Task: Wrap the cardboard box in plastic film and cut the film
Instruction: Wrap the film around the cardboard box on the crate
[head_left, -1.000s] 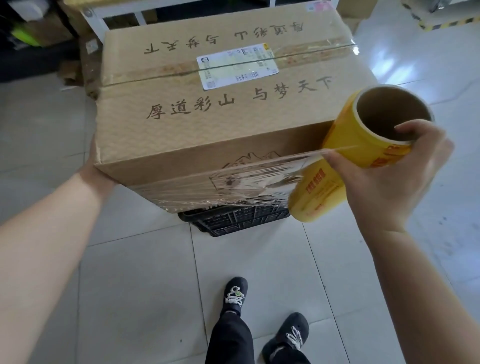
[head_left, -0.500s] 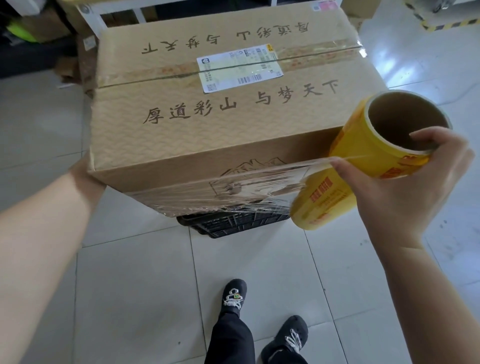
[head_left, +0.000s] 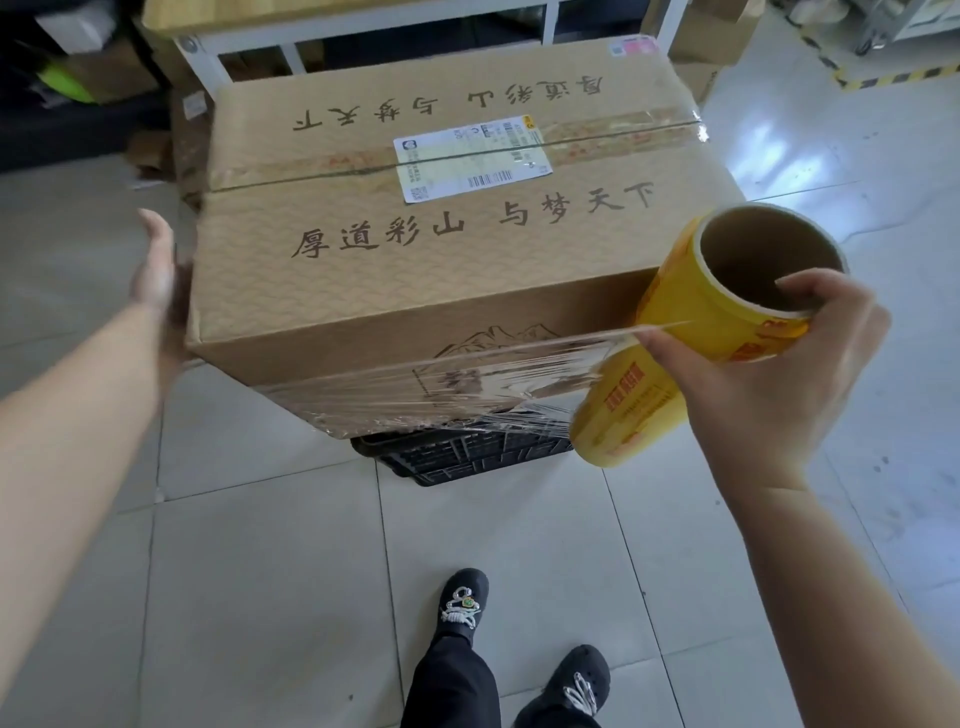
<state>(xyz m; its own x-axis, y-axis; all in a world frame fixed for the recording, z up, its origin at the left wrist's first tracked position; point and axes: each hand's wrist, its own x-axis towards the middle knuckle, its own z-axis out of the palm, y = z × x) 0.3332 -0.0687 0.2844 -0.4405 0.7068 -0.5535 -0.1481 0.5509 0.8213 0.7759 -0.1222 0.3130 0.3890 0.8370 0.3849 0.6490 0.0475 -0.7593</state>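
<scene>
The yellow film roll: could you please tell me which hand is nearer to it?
Right. The right hand grips the film roll at its open end; the left hand is at the left side of the cardboard box.

This is looking like a warehouse or shipping room. A taped cardboard box (head_left: 441, 270) bearing a printed shipping label (head_left: 467, 161) is sitting on a black plastic crate (head_left: 462, 460) on a pale tiled floor (head_left: 260, 571). A white metal frame (head_left: 363, 28) is standing at 12 o'clock, with brown cartons (head_left: 698, 31) stacked at 1 o'clock and more cardboard (head_left: 156, 67) lying at 11 o'clock. Yellow-and-black hazard tape (head_left: 893, 78) is running across the floor at 2 o'clock.
</scene>
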